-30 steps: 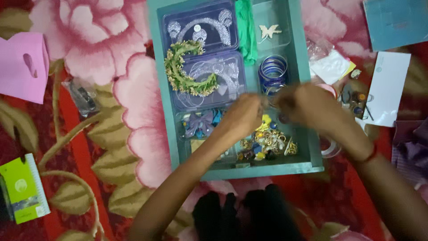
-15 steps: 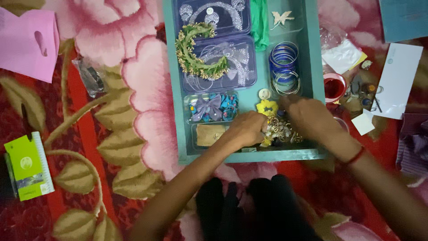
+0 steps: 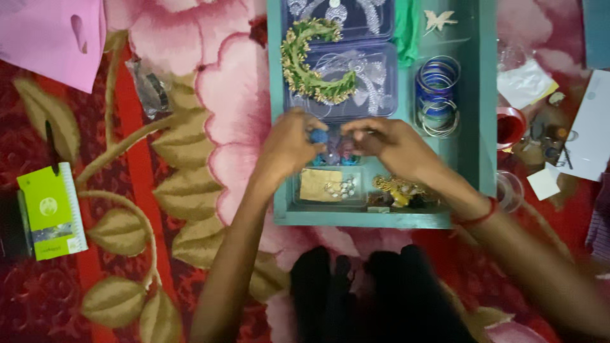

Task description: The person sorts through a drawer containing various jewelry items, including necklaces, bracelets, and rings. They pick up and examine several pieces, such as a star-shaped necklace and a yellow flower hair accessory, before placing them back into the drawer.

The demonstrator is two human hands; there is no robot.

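**Small blue ornaments, held over teal tray**

Fingers (image 3: 304, 130) of left hand (image 3: 289, 149) pinched narrow on a small round blue piece (image 3: 319, 136); fingers of right hand (image 3: 394, 145) curled narrow beside it, contents not discernible; both over the blue and purple hair clips (image 3: 337, 154) in the tray's middle.

Risk, as judged: the piece is tiny and smooth, a loose pinch could drop it among the clutter; a sleeve or wrist could drag the gold jewellery (image 3: 400, 190) at the near edge.

Teal tray (image 3: 486, 127): rigid, rectangular, walled; clear plastic boxes, glossy; green-and-gold crescent garland (image 3: 305, 76), bristly; thin metal bangles (image 3: 438, 95), toward the right edge; floral rug (image 3: 159, 159), soft pile.
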